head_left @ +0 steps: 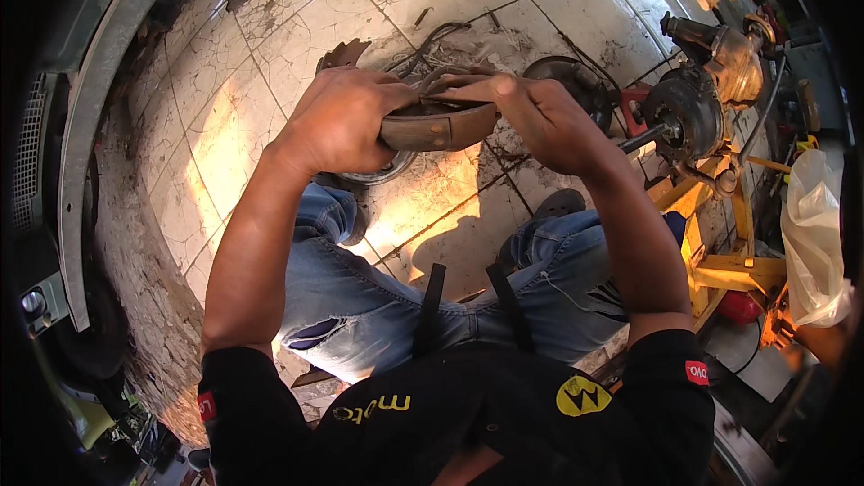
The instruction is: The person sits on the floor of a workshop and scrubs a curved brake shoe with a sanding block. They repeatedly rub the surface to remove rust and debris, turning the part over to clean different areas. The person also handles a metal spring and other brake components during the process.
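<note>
My left hand (346,121) is closed round one end of a brown curved brake shoe (441,129) with rivet-like spots along its face. At its other end my right hand (549,121) grips with the thumb and fingers, fingertips reaching over the top. A second curved brown edge (454,81) shows just behind the shoe; whether it is a separate shoe I cannot tell. Past my left knuckles a dark jagged-edged piece (344,54) sticks out. Below the hands, part of a round metal rim (382,173) shows on the floor, mostly hidden.
A dark round drum-like part (571,85) lies beyond my right hand. An axle assembly with a black hub (679,117) rests on a yellow stand (738,265) at the right, beside a clear plastic bag (813,238). A vehicle's metal edge (76,171) curves along the left.
</note>
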### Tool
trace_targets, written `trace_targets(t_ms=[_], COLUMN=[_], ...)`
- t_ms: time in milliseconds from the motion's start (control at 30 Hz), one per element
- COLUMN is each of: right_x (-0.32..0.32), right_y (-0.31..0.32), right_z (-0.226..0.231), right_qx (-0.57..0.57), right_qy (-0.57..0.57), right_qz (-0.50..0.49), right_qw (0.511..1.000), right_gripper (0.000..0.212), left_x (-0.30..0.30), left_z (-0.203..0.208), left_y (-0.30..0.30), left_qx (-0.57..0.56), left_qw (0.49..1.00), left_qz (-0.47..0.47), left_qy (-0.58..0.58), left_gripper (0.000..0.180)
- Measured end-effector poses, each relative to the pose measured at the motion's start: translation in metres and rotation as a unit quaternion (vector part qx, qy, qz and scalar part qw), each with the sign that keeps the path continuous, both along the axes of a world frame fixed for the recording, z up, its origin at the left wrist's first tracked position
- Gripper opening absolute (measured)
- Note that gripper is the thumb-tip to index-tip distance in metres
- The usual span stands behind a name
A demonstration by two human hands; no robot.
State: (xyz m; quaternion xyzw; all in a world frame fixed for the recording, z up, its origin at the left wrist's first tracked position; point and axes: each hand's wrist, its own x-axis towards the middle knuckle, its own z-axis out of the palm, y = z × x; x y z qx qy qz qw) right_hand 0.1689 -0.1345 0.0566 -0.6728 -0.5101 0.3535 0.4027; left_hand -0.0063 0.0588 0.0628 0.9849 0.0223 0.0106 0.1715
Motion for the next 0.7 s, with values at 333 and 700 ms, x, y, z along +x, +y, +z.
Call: trace_targets(t_ms=[333, 700], right_x=[0.008, 0.009], right_y=[0.0, -0.002], right_z=[-0.015, -0.011], right_qx=[0.123, 0.181], right_qy=[0.009, -0.116], right_qz=[0.045, 0.036], right_qw=[0.991, 0.976], right_gripper=[0.05, 0.047], left_x=[0.002, 0.007], left_z=[-0.003, -0.001], left_y=[0.01, 0.01], left_qx=[0.075, 0.078], left_qw=[0.993, 0.989], left_qz=[-0.019, -0.03], left_qy=[-0.085, -0.12], left_gripper=[0.041, 0.046])
